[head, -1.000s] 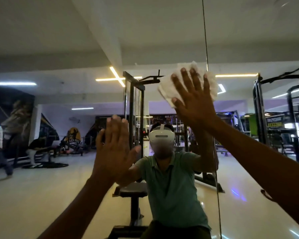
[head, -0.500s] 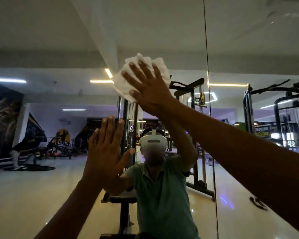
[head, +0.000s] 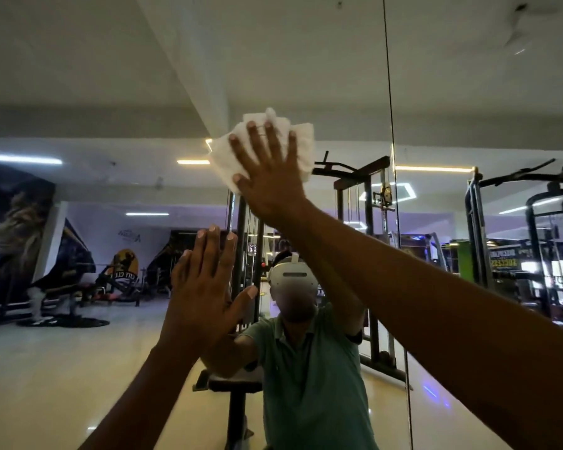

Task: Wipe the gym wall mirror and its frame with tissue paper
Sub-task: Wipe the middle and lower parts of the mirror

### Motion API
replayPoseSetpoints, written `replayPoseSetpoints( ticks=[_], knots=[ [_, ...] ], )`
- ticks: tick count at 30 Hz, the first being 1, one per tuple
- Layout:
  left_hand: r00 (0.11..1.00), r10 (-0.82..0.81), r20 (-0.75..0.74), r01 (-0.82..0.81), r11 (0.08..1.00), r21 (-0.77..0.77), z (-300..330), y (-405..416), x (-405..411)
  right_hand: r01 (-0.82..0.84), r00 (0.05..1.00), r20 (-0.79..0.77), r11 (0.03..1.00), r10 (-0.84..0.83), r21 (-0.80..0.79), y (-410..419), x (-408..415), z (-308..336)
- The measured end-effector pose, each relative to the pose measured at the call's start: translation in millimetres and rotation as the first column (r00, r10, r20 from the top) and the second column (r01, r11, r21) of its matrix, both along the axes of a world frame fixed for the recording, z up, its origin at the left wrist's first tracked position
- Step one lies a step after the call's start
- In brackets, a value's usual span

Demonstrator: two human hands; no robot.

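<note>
Tissue paper [head: 260, 151] lies under the flat right hand [head: 270, 177] – pressed on the mirror [head: 78, 319]; fingers straight.

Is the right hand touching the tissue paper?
Touching: the head view shows the right hand pressed flat over the tissue paper, fingers spread across it.

I count two hands on the mirror [head: 78, 352]: left hand [head: 205, 287] below, right hand [head: 270, 180] above it. One tissue wad [head: 221, 157] under the right. One vertical seam [head: 391, 125] right of the tissue.
</note>
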State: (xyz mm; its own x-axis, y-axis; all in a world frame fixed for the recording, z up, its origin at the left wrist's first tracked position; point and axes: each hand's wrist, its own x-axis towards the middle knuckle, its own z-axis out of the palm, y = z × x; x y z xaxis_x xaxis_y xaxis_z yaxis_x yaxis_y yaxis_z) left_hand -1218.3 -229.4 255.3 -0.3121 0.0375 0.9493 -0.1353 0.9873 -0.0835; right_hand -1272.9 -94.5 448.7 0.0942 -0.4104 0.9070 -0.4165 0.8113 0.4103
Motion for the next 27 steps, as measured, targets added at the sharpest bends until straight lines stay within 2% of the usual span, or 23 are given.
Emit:
replayPoseSetpoints(
  ticks=[3, 5, 12, 15, 17, 19, 22, 24, 27],
  knots=[
    [1.0, 0.021, 0.004, -0.021, 1.0, 0.005, 1, -1, 0, 0.002, 0.999, -0.039, 0.979, 0.006, 0.202, 3, -2, -12],
    [1.0, 0.017, 0.014, -0.017, 1.0, -0.008, 0, -3, 0, -0.05, 0.998, -0.031, 0.97, 0.059, 0.238, 29, -11, -17],
    [1.0, 0.005, 0.026, -0.004, 1.0, -0.02, 0, -5, -1, -0.048, 0.998, 0.044, 0.999, 0.047, 0.01, 137, -40, -35],
    [1.0, -0.003, 0.02, 0.003, 1.0, -0.002, -1, -1, -2, -0.001, 0.999, 0.049, 0.989, 0.008, -0.146, 113, -38, -35],
    [1.0, -0.017, 0.015, 0.017, 1.0, 0.012, -2, 1, -3, 0.004, 0.999, 0.041, 0.982, 0.004, -0.189, 78, -31, -29],
    [1.0, -0.013, 0.02, 0.013, 1.0, 0.005, -2, 0, -3, 0.002, 1.0, 0.03, 0.989, 0.002, -0.146, 44, -21, -24],
    [1.0, 0.018, 0.018, -0.017, 1.0, -0.014, -2, -4, -1, -0.02, 1.0, -0.002, 1.0, 0.02, 0.02, 20, -13, -26],
    [0.999, 0.025, 0.023, -0.025, 1.0, -0.018, -2, -6, 2, -0.033, 0.999, -0.024, 0.991, 0.037, 0.129, 30, -16, -35],
    [0.998, 0.028, 0.048, -0.027, 0.999, -0.035, -2, -11, 6, -0.042, 0.999, -0.026, 0.99, 0.046, 0.136, 70, -30, -52]
  ],
)
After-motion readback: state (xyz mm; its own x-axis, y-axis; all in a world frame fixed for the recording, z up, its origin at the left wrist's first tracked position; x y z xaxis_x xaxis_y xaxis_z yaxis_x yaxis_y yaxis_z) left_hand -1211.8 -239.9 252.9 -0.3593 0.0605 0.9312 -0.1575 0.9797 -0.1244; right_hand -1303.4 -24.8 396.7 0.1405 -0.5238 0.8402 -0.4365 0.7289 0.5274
